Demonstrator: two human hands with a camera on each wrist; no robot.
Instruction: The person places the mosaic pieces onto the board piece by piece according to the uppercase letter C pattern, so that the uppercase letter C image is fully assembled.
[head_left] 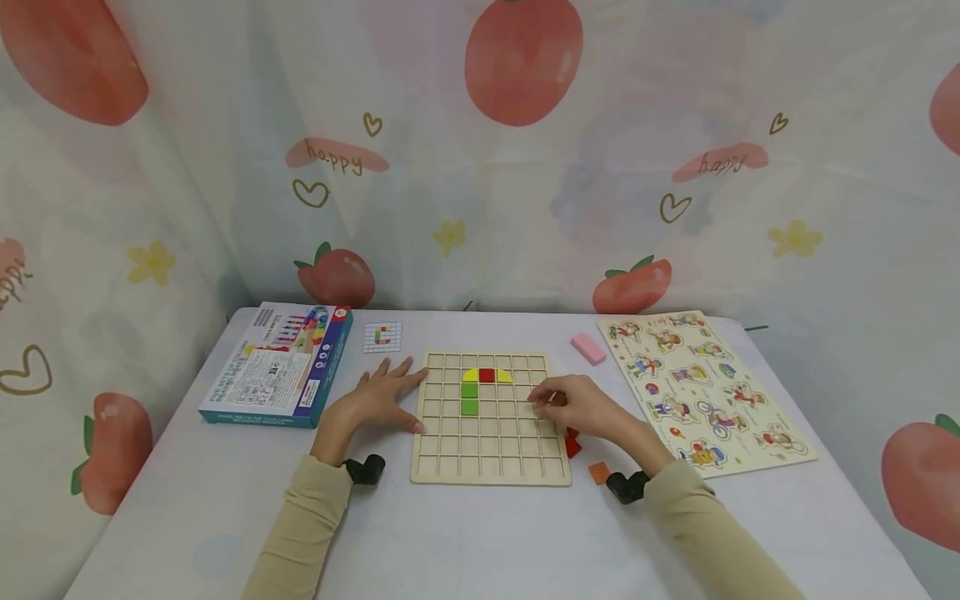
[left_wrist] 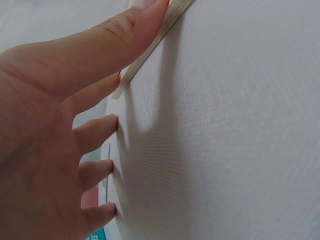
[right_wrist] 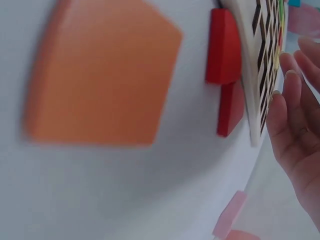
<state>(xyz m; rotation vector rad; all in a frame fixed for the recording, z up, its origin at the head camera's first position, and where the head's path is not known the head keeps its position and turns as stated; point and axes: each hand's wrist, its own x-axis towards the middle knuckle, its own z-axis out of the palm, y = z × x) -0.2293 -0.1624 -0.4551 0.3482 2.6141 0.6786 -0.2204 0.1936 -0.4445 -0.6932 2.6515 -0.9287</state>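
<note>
A wooden grid board (head_left: 489,457) lies in the middle of the table. Near its top sit a red square (head_left: 487,375) between two yellow quarter pieces, with two green squares (head_left: 469,398) below. My left hand (head_left: 378,396) lies flat on the table, fingers spread, thumb (left_wrist: 115,35) against the board's left edge (left_wrist: 150,50). My right hand (head_left: 573,406) hovers over the board's right side with loosely curved fingers (right_wrist: 292,95); no piece shows in it. Two red pieces (head_left: 573,444) (right_wrist: 223,47) and an orange piece (head_left: 598,472) (right_wrist: 105,75) lie by the board's right edge (right_wrist: 252,75).
A pattern card (head_left: 382,337) and a toy box (head_left: 281,362) lie at the back left. A pink block (head_left: 588,347) and a character peg puzzle (head_left: 705,392) are on the right. A printed curtain hangs behind the table.
</note>
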